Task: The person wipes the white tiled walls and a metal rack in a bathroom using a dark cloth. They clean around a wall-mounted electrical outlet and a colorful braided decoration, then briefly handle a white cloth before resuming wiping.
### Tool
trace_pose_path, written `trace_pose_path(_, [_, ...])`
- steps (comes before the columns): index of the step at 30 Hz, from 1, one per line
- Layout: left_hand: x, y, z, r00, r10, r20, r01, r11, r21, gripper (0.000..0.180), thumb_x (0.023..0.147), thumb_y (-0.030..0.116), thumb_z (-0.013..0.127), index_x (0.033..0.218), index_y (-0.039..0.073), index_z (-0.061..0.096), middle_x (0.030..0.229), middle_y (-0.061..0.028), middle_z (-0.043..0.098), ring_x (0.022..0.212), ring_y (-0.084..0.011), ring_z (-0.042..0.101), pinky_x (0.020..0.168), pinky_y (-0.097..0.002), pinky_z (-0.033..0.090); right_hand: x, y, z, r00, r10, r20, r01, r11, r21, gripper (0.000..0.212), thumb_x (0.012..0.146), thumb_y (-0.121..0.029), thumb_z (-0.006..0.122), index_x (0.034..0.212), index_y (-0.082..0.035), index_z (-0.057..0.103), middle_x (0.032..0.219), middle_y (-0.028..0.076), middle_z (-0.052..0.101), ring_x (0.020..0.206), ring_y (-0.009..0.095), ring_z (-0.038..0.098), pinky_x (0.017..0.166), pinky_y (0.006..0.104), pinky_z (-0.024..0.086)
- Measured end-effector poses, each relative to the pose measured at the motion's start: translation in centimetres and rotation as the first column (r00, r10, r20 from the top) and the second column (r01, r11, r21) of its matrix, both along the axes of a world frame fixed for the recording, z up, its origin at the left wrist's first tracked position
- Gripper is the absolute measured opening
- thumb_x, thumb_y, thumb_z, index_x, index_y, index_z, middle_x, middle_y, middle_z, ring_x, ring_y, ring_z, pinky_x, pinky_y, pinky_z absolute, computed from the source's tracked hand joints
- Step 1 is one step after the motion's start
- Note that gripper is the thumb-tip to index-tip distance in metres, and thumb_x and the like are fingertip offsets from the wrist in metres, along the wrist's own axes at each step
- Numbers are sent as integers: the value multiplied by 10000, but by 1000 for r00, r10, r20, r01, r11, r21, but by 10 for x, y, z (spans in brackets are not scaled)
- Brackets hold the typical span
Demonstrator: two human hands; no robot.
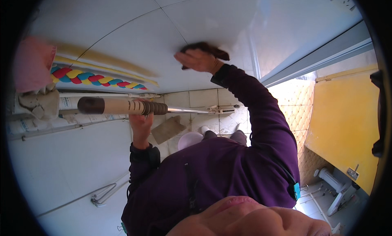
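My right hand (197,60) is raised and presses a dark brown cloth (220,53) against the pale, shiny wall panel (220,23). Cloth shows on both sides of the hand. Lower and to the left, my left hand (141,125) is wrapped around the thick beige-and-brown grip of a mop (118,106). Its metal pole runs to the right, down to a narrow white head (223,110) at the tiled floor. Part of my left fingers is hidden behind the grip.
A braided multicoloured strip (98,78) and a pink cloth (34,64) are at the left wall, above white pipes (106,95). Near my feet are a pale pink basin (190,140) and a flat grey-brown piece (168,129). A yellow door (343,125) stands on the right.
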State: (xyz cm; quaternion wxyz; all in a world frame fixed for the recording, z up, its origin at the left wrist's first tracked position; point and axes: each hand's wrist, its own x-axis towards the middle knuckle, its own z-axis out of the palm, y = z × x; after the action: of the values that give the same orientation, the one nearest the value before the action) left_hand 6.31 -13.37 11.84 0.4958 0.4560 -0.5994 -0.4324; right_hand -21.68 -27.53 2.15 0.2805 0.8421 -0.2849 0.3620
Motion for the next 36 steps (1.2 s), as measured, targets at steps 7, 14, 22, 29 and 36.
trace_pose_path(7, [7, -14, 5, 995, -91, 41, 95, 989, -111, 413, 698, -93, 561, 1066, 47, 435, 1037, -66, 470, 963, -168, 505, 869, -317, 420, 18, 53, -171, 924, -205, -323, 374, 661, 651, 62, 667, -116, 542, 723, -96, 559, 867, 40, 536, 952, 234, 469, 825, 286, 401])
trace_pose_path(14, [-2, -32, 3, 990, -134, -41, 130, 987, -97, 457, 700, -50, 628, 1098, 40, 424, 1052, -66, 487, 960, -141, 491, 879, -287, 393, -23, 134, -16, 608, -475, 636, -178, 699, 693, 329, 595, 88, 502, 843, -99, 611, 956, 76, 607, 969, 293, 526, 881, 372, 390])
trace_pose_path(22, [1, -56, 3, 966, -254, -41, 249, 963, -105, 487, 739, 10, 622, 1145, 16, 353, 1049, -79, 473, 1008, -158, 493, 908, -302, 399, -34, 55, 299, 724, -55, 688, 308, 917, -251, 559, 691, 30, 587, 1229, -35, 450, 1284, 184, 404, 1113, 372, 420, 965, 384, 357])
trace_pose_path(29, [19, -76, -11, 975, -152, 161, 172, 977, -122, 453, 698, 35, 657, 1099, 9, 447, 1063, -88, 457, 1039, -213, 466, 922, -341, 374, 44, 12, 126, 833, -487, 264, 534, 833, -146, 444, 703, -212, 608, 1128, -330, 553, 1179, -62, 496, 1025, 120, 469, 843, 330, 379])
trace_pose_path(36, [16, -68, -9, 985, -145, 94, 155, 982, -104, 439, 647, -22, 633, 1052, 23, 468, 1026, -87, 483, 945, -176, 486, 857, -309, 398, 39, 25, -118, 948, -297, -116, 315, 929, 197, 407, 759, -187, 519, 1150, -296, 546, 1272, -88, 456, 1040, 107, 461, 892, 305, 370])
